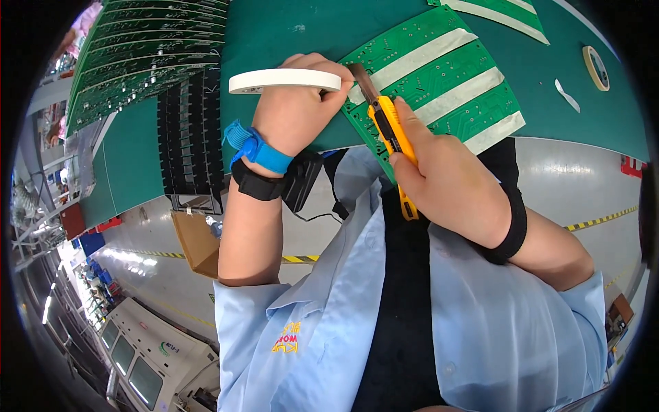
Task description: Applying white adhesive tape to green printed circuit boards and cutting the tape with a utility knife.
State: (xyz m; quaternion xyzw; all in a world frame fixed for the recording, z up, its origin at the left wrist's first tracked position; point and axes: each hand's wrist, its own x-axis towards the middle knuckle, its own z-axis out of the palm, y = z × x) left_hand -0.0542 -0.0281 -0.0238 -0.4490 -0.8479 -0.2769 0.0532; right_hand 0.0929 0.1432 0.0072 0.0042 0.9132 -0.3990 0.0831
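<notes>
My right hand (pixel 456 185) grips a yellow utility knife (pixel 391 130) with its blade out. The blade reaches the left edge of a green circuit board (pixel 439 72), close to the fingertips of my left hand (pixel 295 117). Pale masking tape strips (pixel 460 96) lie across the board in parallel bands. My left hand is closed, with a roll of white tape (pixel 285 80) seen edge-on at its knuckles. Its fingertips meet at the board's edge beside the blade; whether they pinch the tape's end is hard to see. A blue wrist strap (pixel 264 151) circles my left wrist.
Another taped board (pixel 508 17) lies at the far edge. On the green table (pixel 590 123) to the right are a second tape roll (pixel 596 69) and a scrap of white tape (pixel 567 96). A black rack (pixel 189 137) holds several upright circuit boards (pixel 151 55) at left.
</notes>
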